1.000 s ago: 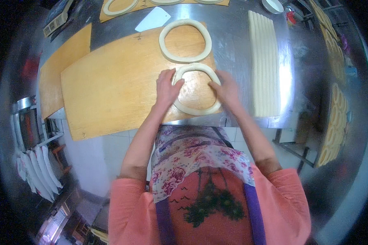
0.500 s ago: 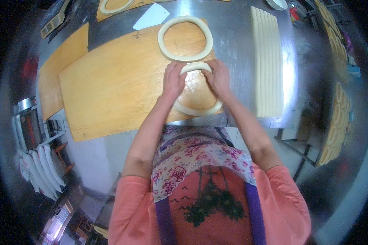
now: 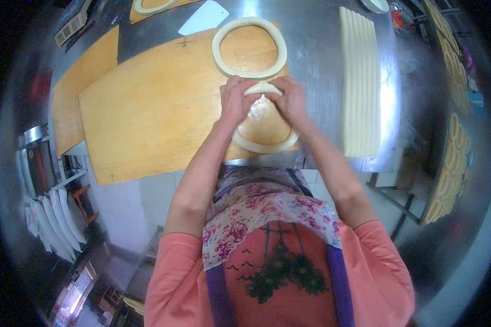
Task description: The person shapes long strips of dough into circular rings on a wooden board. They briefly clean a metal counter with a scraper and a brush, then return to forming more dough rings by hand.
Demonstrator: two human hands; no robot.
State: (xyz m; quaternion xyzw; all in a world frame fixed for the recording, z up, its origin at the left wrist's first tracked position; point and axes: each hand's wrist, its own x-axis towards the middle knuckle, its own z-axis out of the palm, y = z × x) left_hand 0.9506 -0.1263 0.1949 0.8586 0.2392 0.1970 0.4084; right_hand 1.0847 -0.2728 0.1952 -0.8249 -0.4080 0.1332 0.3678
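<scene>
A pale dough ring [image 3: 266, 147] lies at the near right end of a wooden board [image 3: 153, 109]. My left hand [image 3: 237, 99] and my right hand [image 3: 291, 98] pinch its far side, fingers over the top and thumbs beneath. Between them a short stretch of dough shows. Both hands cover parts of the ring's sides. Just beyond my fingers, a second, complete dough ring [image 3: 217, 52] rests flat on the same board.
Long dough strips [image 3: 360, 82] lie side by side on the metal table [image 3: 313, 71] at right. A white scraper [image 3: 203, 18] sits behind the board. Another wooden board [image 3: 87, 87] is at left. Far right, a tray [image 3: 433, 210] bears several dough rings.
My fingers and thumbs have closed in on the ring's far side, and less of its dough shows between my hands. The other ring stays in place on the board.
</scene>
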